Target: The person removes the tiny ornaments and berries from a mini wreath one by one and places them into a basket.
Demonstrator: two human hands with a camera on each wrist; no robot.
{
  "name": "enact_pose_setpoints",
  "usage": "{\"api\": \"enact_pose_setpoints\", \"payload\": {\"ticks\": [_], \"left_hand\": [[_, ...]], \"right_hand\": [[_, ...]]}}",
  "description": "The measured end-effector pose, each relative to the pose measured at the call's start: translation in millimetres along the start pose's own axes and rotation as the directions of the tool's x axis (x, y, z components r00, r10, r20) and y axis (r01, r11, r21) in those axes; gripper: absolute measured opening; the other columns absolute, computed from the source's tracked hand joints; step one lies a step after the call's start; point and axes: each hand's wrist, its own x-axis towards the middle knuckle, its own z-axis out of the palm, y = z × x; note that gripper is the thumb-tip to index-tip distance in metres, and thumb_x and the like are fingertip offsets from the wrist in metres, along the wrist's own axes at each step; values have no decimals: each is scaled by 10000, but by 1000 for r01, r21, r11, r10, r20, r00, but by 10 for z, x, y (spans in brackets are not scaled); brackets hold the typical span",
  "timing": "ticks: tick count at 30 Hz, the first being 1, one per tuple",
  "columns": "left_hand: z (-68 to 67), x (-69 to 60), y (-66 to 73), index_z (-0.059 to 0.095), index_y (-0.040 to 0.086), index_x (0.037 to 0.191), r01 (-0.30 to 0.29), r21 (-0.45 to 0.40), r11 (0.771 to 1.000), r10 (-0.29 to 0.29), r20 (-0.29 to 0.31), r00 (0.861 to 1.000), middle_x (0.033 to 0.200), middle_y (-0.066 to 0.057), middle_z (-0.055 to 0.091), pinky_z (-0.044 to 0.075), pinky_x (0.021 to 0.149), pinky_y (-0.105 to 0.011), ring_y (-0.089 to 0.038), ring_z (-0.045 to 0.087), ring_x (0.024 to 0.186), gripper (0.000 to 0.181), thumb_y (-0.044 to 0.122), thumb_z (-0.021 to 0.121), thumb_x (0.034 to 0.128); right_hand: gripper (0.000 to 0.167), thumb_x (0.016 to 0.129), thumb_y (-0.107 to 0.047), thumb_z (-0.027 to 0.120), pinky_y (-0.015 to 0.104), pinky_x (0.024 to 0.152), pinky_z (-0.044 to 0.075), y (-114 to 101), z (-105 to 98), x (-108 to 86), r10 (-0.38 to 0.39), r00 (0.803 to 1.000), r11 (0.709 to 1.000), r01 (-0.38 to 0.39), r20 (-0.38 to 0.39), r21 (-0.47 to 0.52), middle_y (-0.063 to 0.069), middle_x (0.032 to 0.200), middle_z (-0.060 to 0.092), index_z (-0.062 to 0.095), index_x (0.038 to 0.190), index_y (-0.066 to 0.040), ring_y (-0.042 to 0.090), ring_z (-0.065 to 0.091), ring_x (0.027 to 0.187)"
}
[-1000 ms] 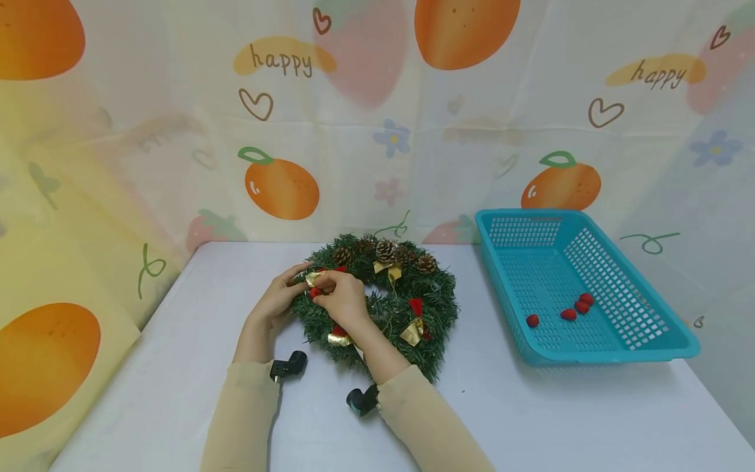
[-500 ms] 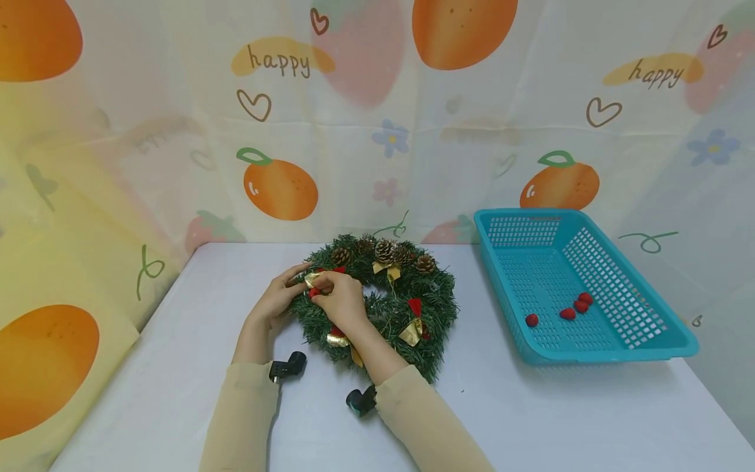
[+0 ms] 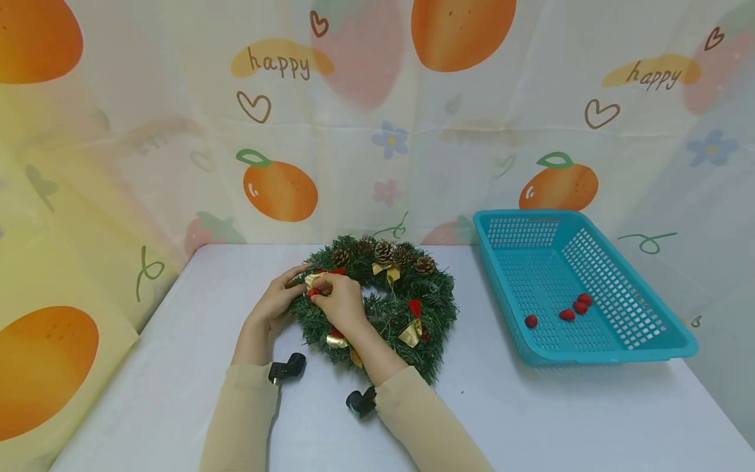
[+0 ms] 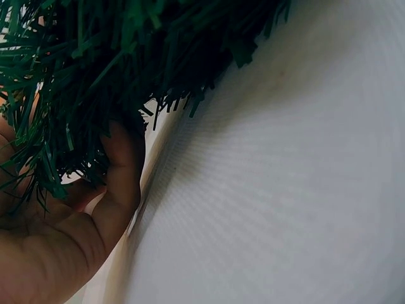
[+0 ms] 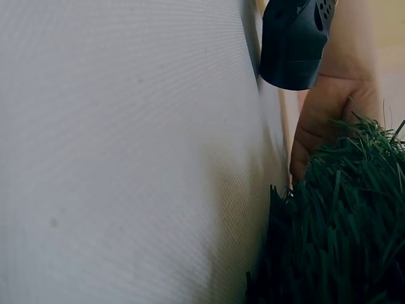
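A green Christmas wreath (image 3: 377, 314) lies on the table, trimmed with brown pine cones (image 3: 385, 252), red pieces and gold bows (image 3: 411, 333). At its left side my left hand (image 3: 274, 298) grips the rim; in the left wrist view the fingers (image 4: 120, 190) curl under the greenery. My right hand (image 3: 342, 301) reaches over the wreath's left part, its fingertips pinching a small red berry (image 3: 313, 293) just below a gold bow (image 3: 312, 280). The fingertips themselves are partly hidden. In the right wrist view the greenery (image 5: 342, 234) covers part of my left hand (image 5: 323, 120).
A blue plastic basket (image 3: 513, 288) stands on the right side of the table, with several loose red berries (image 3: 567, 314) in it. Black wrist cameras (image 3: 287, 368) stick out from both sleeves. A printed curtain (image 3: 354, 151) hangs behind the white table (image 3: 531, 419).
Both hands stay at the same spot on the wreath. My right fingertips shift only very slightly around the red berry.
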Motion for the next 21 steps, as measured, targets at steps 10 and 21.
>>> {"api": "enact_pose_setpoints", "payload": {"ticks": [10,21], "left_hand": [[8,7,-2,339,203,1553,-5,8,1000,5,-3,1000,1667,-161,160,262,1173,-653,-491,211,1494,554,195,497,1022],[3,4,9,342,197,1552,-3,-25,1000,3,4,1000,1668,-155,159,258,1177,-648,-484,219,1492,561,173,502,1015]], "right_hand": [[188,873,-198,746,213,682,556,1,-23,-1,15,1000,999,-15,-9,38,15,985,773,767,1054,-152,145,713,872],[211,876,-198,746,207,640,544,-16,-67,-9,46,998,992,-41,-41,120,24,1000,770,763,1083,-161,152,715,849]]}}
